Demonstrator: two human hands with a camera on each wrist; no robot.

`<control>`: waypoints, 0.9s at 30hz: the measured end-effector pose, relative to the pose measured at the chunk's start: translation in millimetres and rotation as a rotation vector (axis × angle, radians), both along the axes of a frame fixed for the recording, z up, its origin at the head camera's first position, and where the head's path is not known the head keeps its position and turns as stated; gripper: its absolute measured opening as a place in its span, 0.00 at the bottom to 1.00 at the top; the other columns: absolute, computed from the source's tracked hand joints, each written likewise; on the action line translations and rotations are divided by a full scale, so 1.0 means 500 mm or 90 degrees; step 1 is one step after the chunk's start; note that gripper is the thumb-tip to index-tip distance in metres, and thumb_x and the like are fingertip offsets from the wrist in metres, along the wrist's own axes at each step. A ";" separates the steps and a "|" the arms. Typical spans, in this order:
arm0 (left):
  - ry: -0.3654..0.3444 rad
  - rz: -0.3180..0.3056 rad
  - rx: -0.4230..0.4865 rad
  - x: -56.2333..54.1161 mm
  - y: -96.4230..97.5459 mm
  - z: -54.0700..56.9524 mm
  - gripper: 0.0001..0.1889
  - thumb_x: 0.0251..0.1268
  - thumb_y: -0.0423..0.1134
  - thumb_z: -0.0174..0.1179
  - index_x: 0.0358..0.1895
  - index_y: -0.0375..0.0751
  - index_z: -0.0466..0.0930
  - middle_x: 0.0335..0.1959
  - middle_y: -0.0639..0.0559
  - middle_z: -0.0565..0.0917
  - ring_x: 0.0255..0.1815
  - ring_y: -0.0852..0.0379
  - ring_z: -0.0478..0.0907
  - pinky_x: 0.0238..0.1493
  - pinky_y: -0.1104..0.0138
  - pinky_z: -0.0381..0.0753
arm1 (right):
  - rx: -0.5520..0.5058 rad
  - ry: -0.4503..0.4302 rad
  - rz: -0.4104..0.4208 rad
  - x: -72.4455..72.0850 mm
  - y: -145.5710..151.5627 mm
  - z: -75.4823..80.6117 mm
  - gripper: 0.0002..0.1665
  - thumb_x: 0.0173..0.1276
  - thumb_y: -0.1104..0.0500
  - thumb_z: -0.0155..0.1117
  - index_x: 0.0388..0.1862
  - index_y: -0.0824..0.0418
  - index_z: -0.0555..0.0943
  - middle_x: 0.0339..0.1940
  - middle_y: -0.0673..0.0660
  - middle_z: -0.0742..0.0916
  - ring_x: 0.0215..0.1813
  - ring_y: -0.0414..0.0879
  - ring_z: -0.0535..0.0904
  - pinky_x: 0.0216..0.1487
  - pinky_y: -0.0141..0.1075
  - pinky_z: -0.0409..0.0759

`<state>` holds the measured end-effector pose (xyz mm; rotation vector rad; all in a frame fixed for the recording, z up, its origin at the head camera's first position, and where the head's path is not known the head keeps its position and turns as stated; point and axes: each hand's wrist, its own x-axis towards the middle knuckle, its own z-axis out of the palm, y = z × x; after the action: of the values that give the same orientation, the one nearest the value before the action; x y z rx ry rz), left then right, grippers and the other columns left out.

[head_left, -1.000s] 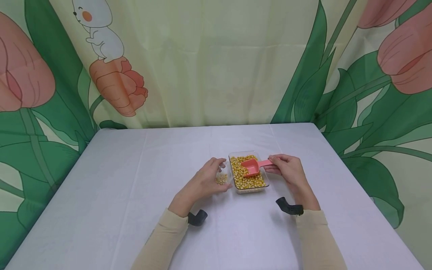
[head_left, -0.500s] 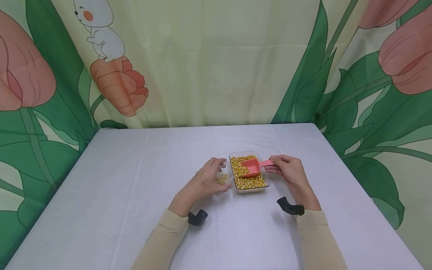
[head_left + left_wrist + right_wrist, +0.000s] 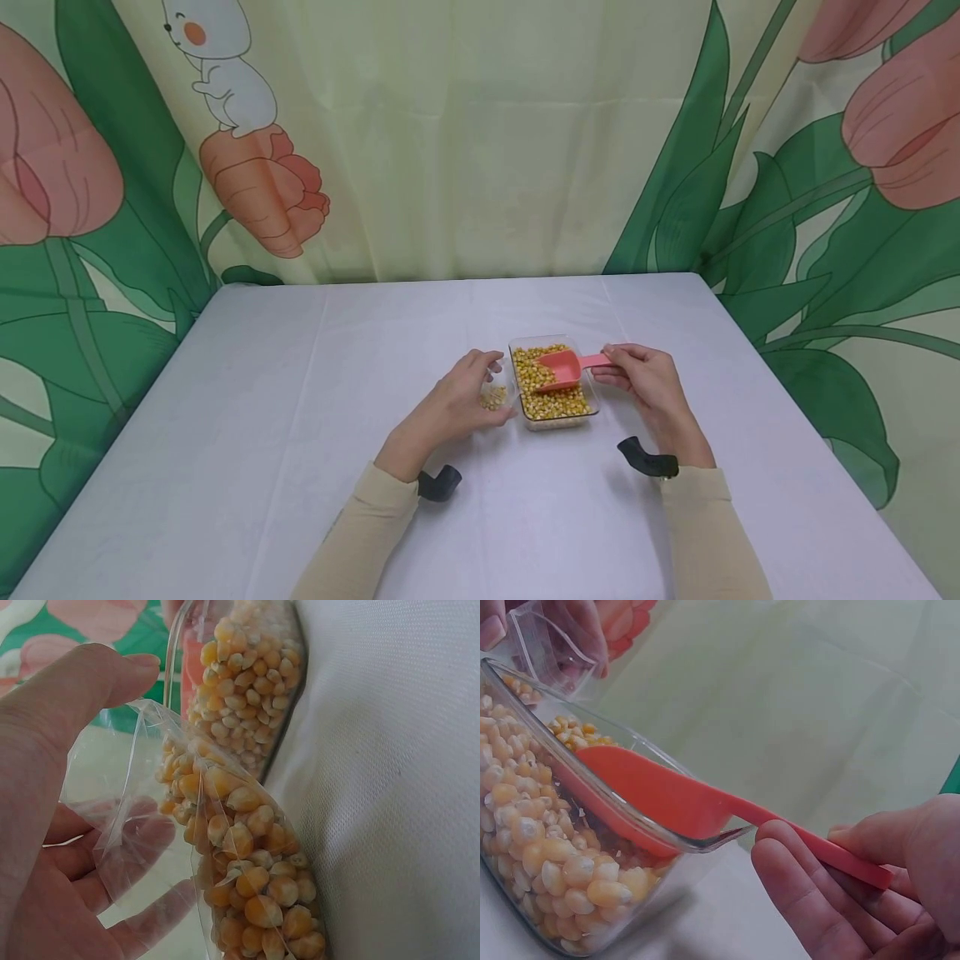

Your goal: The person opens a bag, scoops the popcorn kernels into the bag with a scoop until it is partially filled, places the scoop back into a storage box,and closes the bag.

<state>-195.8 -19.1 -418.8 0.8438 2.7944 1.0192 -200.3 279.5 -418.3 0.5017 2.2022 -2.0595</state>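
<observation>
My right hand (image 3: 643,379) pinches the handle of a pink scoop (image 3: 562,369) between thumb and fingers. The scoop's bowl lies inside a clear rectangular container (image 3: 697,844), on yellow corn kernels (image 3: 553,407). Just left of the container stands a clear plastic bag (image 3: 142,780) partly filled with corn kernels (image 3: 262,900). Around its mouth curve the fingers and thumb of my left hand (image 3: 457,398), thumb at the near edge and fingers behind the film. In the right wrist view the bag's mouth shows past the container's far end.
Both things stand on a table with a white cloth (image 3: 360,350). Behind the table hangs a curtain (image 3: 465,167) printed with tulips, leaves and a rabbit on a carrot. A black wrist mount (image 3: 645,458) sticks out from the right wrist, another (image 3: 440,483) from the left.
My right hand and the scoop have shifted slightly to the right within the corn. The left hand and the bag stay where they were.
</observation>
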 end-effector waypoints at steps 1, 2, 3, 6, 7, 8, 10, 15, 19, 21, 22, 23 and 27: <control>0.001 0.001 -0.002 0.000 0.000 0.001 0.41 0.55 0.51 0.72 0.70 0.38 0.65 0.56 0.46 0.77 0.54 0.54 0.77 0.53 0.60 0.81 | -0.004 0.002 0.000 0.000 0.001 0.000 0.35 0.71 0.47 0.62 0.68 0.67 0.71 0.41 0.49 0.88 0.39 0.39 0.89 0.51 0.33 0.84; 0.001 0.002 -0.003 0.001 0.000 0.001 0.41 0.54 0.51 0.72 0.69 0.38 0.65 0.56 0.46 0.77 0.54 0.54 0.77 0.52 0.60 0.81 | -0.010 0.003 0.000 0.001 0.002 0.000 0.36 0.71 0.47 0.63 0.69 0.68 0.71 0.41 0.48 0.88 0.39 0.39 0.89 0.51 0.32 0.84; 0.001 0.002 -0.003 0.001 0.000 0.002 0.42 0.54 0.51 0.72 0.69 0.38 0.65 0.56 0.46 0.77 0.54 0.54 0.77 0.52 0.60 0.81 | -0.016 0.004 0.000 0.001 0.003 0.001 0.36 0.70 0.47 0.63 0.69 0.68 0.71 0.41 0.48 0.88 0.39 0.39 0.89 0.51 0.32 0.83; 0.002 0.000 -0.003 0.002 0.000 0.002 0.42 0.54 0.51 0.72 0.69 0.38 0.65 0.56 0.46 0.77 0.54 0.54 0.77 0.52 0.60 0.81 | -0.034 0.005 0.001 0.002 0.006 0.001 0.37 0.70 0.46 0.64 0.69 0.68 0.70 0.40 0.47 0.88 0.40 0.39 0.89 0.51 0.32 0.83; 0.002 -0.001 -0.002 0.002 0.000 0.002 0.42 0.54 0.51 0.72 0.69 0.38 0.65 0.56 0.46 0.77 0.54 0.53 0.77 0.53 0.59 0.81 | -0.041 0.005 0.000 0.002 0.007 0.002 0.37 0.70 0.47 0.64 0.69 0.68 0.70 0.40 0.47 0.88 0.40 0.39 0.89 0.51 0.32 0.83; 0.002 -0.002 0.000 0.002 0.000 0.002 0.42 0.54 0.51 0.72 0.69 0.37 0.65 0.56 0.46 0.77 0.54 0.53 0.77 0.53 0.59 0.81 | -0.046 0.005 0.000 0.002 0.008 0.002 0.37 0.70 0.47 0.64 0.70 0.68 0.70 0.39 0.46 0.88 0.40 0.39 0.89 0.51 0.32 0.83; 0.005 -0.003 0.000 0.002 0.000 0.001 0.42 0.54 0.51 0.72 0.69 0.37 0.65 0.56 0.46 0.77 0.54 0.53 0.77 0.53 0.60 0.81 | -0.056 0.005 -0.001 0.002 0.009 0.002 0.37 0.70 0.47 0.63 0.70 0.68 0.69 0.39 0.46 0.88 0.40 0.39 0.89 0.51 0.33 0.83; 0.003 -0.001 -0.001 0.001 0.000 0.001 0.42 0.54 0.51 0.72 0.70 0.38 0.65 0.55 0.49 0.77 0.55 0.54 0.77 0.53 0.60 0.81 | -0.081 0.002 -0.004 0.003 0.010 0.004 0.37 0.71 0.49 0.62 0.72 0.68 0.67 0.39 0.46 0.88 0.41 0.40 0.89 0.52 0.33 0.83; -0.003 0.000 0.001 0.000 0.000 -0.001 0.42 0.54 0.51 0.72 0.70 0.38 0.65 0.56 0.48 0.77 0.55 0.54 0.76 0.54 0.60 0.80 | -0.095 -0.003 -0.009 0.004 0.011 0.006 0.38 0.71 0.48 0.63 0.72 0.67 0.67 0.40 0.46 0.89 0.42 0.41 0.89 0.52 0.33 0.83; -0.004 0.000 0.001 -0.001 0.000 -0.001 0.42 0.54 0.51 0.72 0.70 0.38 0.65 0.56 0.48 0.77 0.55 0.54 0.76 0.54 0.60 0.80 | -0.098 -0.004 -0.010 0.005 0.012 0.008 0.39 0.70 0.47 0.63 0.72 0.67 0.66 0.40 0.46 0.89 0.43 0.41 0.89 0.53 0.33 0.83; -0.003 0.000 -0.001 -0.001 0.000 -0.002 0.42 0.54 0.51 0.72 0.70 0.39 0.64 0.56 0.48 0.77 0.55 0.54 0.76 0.54 0.60 0.80 | -0.102 -0.004 -0.010 0.005 0.012 0.009 0.39 0.70 0.47 0.63 0.72 0.67 0.66 0.40 0.46 0.89 0.43 0.41 0.89 0.53 0.34 0.83; -0.003 0.000 -0.001 -0.001 0.000 -0.002 0.42 0.54 0.52 0.72 0.70 0.39 0.64 0.56 0.48 0.77 0.55 0.54 0.76 0.54 0.60 0.80 | -0.106 -0.002 -0.010 0.006 0.013 0.010 0.39 0.70 0.47 0.63 0.72 0.67 0.66 0.40 0.47 0.89 0.43 0.41 0.89 0.53 0.34 0.83; 0.001 0.000 -0.001 -0.001 -0.001 -0.001 0.42 0.54 0.52 0.72 0.70 0.39 0.64 0.56 0.48 0.77 0.55 0.55 0.76 0.54 0.61 0.80 | -0.123 0.010 -0.011 0.008 0.013 0.016 0.36 0.69 0.48 0.64 0.69 0.66 0.69 0.40 0.47 0.89 0.43 0.41 0.89 0.52 0.33 0.83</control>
<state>-196.1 -19.4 -419.3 0.8452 2.7952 1.0157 -196.5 285.9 -410.4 0.4870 1.9854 -2.2614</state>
